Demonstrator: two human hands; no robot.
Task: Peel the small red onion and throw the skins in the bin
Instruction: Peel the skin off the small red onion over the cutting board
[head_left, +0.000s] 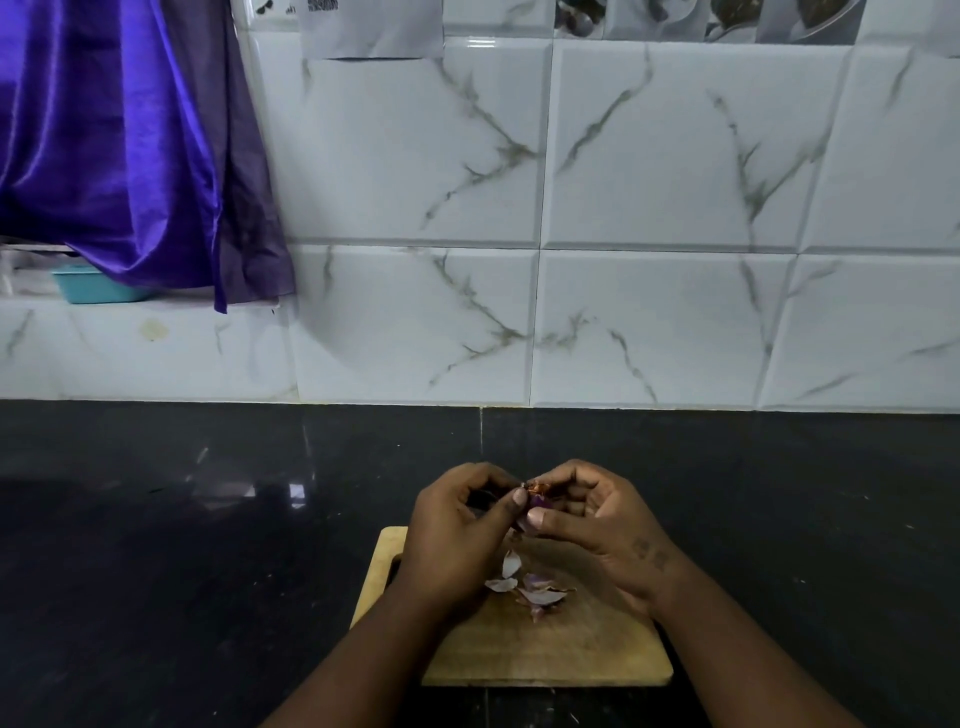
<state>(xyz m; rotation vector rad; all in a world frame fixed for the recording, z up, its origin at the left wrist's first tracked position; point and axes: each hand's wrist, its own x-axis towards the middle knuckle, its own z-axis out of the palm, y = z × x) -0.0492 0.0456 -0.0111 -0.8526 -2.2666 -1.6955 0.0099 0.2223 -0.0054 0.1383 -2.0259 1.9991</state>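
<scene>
Red onion (537, 503): small, held above the far end of the wooden cutting board (545, 654); only a purple patch shows between the two thumbs.
Left hand (457, 530): fingers curled round the onion's left side, with the thumb pressed on its face.
Right hand (597, 519): thumb and fingers pinch the onion from the right, and a dry orange-brown skin scrap (540, 487) sits at the fingertips.
Loose skins (540, 592): pale purple pieces lie on the board under the hands, near its middle.
Bin: not in view.
Risk, slip: the bared flesh is likely slick, so a hard tug on the scrap could pop the onion out onto the dark tabletop (208, 545).
Risk, tearing: thin, dry skin probably breaks into bits, which would leave patches stuck on.
Risk, scatter: the light skins could drift off the board when gathered, and some may drop on the way to the bin.
</scene>
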